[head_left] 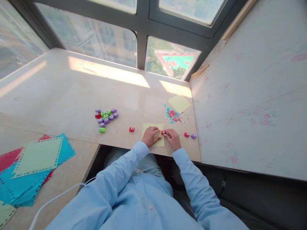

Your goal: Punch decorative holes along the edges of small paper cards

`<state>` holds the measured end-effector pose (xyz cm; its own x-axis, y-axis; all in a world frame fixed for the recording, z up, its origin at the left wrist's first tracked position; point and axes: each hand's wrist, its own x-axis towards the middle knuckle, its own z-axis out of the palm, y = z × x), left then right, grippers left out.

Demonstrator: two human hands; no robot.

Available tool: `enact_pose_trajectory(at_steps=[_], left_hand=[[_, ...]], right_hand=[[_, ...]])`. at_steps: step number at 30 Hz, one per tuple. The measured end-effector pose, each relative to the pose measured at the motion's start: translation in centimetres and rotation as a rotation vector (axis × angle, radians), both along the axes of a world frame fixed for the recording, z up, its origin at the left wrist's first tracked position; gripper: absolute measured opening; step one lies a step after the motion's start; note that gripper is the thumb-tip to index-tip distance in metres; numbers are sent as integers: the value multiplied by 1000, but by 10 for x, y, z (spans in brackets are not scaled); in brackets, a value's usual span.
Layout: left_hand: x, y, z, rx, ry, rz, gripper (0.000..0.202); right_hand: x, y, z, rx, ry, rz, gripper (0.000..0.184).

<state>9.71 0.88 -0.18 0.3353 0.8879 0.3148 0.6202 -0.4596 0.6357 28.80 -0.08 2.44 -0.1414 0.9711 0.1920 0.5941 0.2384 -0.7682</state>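
A pale yellow paper sheet [150, 127] lies at the near edge of the marble table [72, 95]. My left hand [150, 136] rests on the sheet, fingers curled down onto it. My right hand [172, 138] pinches a small red craft punch [163, 132] at the sheet's right edge. Both sleeves are light blue.
Another red punch [131, 129] sits left of the sheet; a red punch [186, 134] and a purple one [193, 136] lie to the right. A cluster of purple, green and red punches [105, 117] is further left. Confetti bits [173, 115] and a second yellow sheet [179, 103] lie behind. Punched coloured sheets [33, 166] are stacked at far left.
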Motion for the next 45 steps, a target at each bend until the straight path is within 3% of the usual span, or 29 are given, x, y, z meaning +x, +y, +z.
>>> enact_pose_trajectory(at_steps=[19, 45], left_hand=[[-1, -1, 2, 5, -21, 5, 29], [-7, 1, 9, -81, 25, -100, 47]], right_hand=[[0, -17, -2, -13, -29, -90, 27], [-2, -15, 4, -50, -42, -76, 27]])
